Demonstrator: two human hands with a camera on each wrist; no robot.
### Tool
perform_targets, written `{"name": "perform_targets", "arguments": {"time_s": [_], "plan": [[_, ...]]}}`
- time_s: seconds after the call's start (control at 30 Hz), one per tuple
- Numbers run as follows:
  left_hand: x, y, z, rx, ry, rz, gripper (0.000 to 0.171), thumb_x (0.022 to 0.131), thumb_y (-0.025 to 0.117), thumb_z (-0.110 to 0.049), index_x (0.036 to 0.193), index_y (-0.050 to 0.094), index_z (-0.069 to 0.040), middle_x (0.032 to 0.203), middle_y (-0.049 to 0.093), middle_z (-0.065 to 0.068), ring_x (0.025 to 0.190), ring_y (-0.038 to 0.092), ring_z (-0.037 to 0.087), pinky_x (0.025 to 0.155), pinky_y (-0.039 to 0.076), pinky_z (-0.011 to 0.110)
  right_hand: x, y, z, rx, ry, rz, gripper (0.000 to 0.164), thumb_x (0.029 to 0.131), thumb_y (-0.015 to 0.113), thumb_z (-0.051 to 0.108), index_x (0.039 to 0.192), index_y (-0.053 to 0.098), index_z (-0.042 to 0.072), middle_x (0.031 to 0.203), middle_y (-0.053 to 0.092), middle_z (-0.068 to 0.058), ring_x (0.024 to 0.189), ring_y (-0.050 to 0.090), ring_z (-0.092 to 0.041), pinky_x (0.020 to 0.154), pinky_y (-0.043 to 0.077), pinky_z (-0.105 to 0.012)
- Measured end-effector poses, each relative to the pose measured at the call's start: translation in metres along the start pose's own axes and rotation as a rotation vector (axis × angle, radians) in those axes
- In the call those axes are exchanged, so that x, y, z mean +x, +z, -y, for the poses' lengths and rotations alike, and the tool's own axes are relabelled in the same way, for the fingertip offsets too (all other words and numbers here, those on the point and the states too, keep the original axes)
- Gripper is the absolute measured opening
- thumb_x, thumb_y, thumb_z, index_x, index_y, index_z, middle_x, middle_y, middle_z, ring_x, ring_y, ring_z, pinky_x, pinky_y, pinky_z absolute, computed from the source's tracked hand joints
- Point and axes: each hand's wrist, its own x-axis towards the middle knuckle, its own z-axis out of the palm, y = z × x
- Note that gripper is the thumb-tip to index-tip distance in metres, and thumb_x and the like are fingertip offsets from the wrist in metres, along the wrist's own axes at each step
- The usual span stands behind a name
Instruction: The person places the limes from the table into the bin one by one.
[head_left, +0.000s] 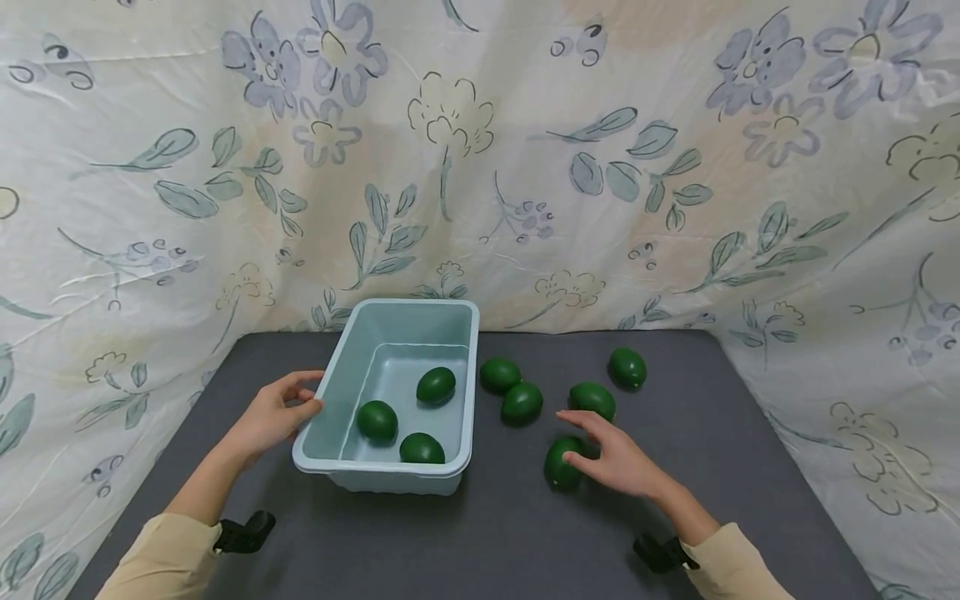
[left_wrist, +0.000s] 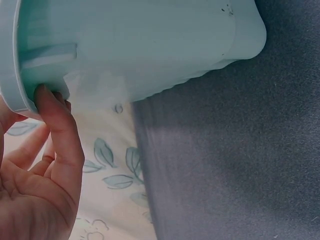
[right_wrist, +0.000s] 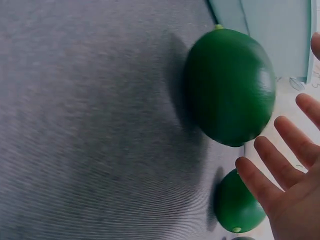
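Note:
My left hand (head_left: 273, 417) grips the left rim of a pale blue-green plastic bin (head_left: 382, 469); in the left wrist view, bent fingers (left_wrist: 62, 132) reach under its lip. Inside the bin lie three dark green limes, one toward the back (head_left: 436, 385). My right hand (head_left: 621, 457) hovers, fingers spread, over a lime (head_left: 560, 468) on the table. That lime looks large in the right wrist view, just beyond the fingertips (right_wrist: 260, 142), with a small pale nub at one end. Another lime (head_left: 592, 400) sits just behind the hand.
Two limes lie close together right of the bin, the nearer one (head_left: 521, 403) overlapping the other (head_left: 499, 376). A further lime (head_left: 627, 368) rests at the back right. The dark grey table (head_left: 495, 542) ends at a flowered cloth (head_left: 510, 167) hanging behind and along the sides.

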Motion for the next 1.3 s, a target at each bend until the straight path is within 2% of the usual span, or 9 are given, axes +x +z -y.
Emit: {"name": "perform_targets", "arguments": {"time_s": [0.2,0.47,0.63,0.8,1.1,1.3], "plan": [[0.0,0.0,0.0,0.003,-0.002,-0.004,0.054,0.091,0.055,-0.017,0.14,0.034,-0.006,0.105,0.052,0.018,0.081,0.056,0.022,0.061,0.05,0.033,-0.007,0.008,-0.004,-0.028,0.014,0.015,0.057,0.083,0.066,0.036,0.133,0.048,0.014,0.132,0.049,0.001,0.12,0.048,-0.019,0.09,0.044,-0.041],[0.0,0.001,0.0,-0.001,-0.001,0.002,0.054,0.091,0.055,-0.017,0.139,0.034,-0.006,0.106,0.053,0.019,0.081,0.057,0.021,0.062,0.051,0.034,-0.011,0.016,-0.006,-0.077,-0.005,-0.041,0.057,0.081,0.069,0.034,0.131,0.051,0.013,0.13,0.051,-0.001,0.117,0.05,-0.021,0.089,0.044,-0.041],[-0.001,0.001,0.0,-0.002,0.001,0.004,0.054,0.091,0.055,-0.017,0.14,0.034,-0.006,0.106,0.053,0.019,0.081,0.057,0.022,0.062,0.052,0.034,-0.013,0.021,-0.007,-0.096,0.003,-0.034,0.057,0.081,0.069,0.034,0.13,0.051,0.011,0.128,0.051,-0.003,0.114,0.052,-0.023,0.086,0.045,-0.041],[0.0,0.001,-0.001,-0.001,0.005,0.0,0.054,0.091,0.055,-0.017,0.14,0.034,-0.006,0.106,0.052,0.019,0.081,0.058,0.021,0.062,0.052,0.034,-0.012,0.025,-0.007,-0.101,0.031,-0.032,0.059,0.079,0.071,0.034,0.13,0.051,0.012,0.126,0.051,-0.001,0.112,0.053,-0.021,0.086,0.045,-0.039],[0.0,0.001,-0.001,0.004,0.0,-0.002,0.053,0.091,0.055,-0.016,0.139,0.034,-0.006,0.105,0.053,0.019,0.081,0.057,0.022,0.062,0.052,0.033,-0.01,0.027,-0.007,-0.087,0.031,-0.023,0.055,0.081,0.07,0.031,0.128,0.051,0.011,0.126,0.051,-0.004,0.111,0.053,-0.023,0.085,0.046,-0.039],[0.0,0.001,-0.001,-0.002,-0.007,0.0,0.054,0.092,0.055,-0.016,0.14,0.033,-0.006,0.105,0.053,0.018,0.081,0.057,0.022,0.062,0.052,0.033,-0.009,0.027,-0.005,-0.06,0.056,-0.022,0.054,0.079,0.072,0.03,0.126,0.053,0.013,0.123,0.052,0.0,0.107,0.055,-0.019,0.083,0.047,-0.036]]}}
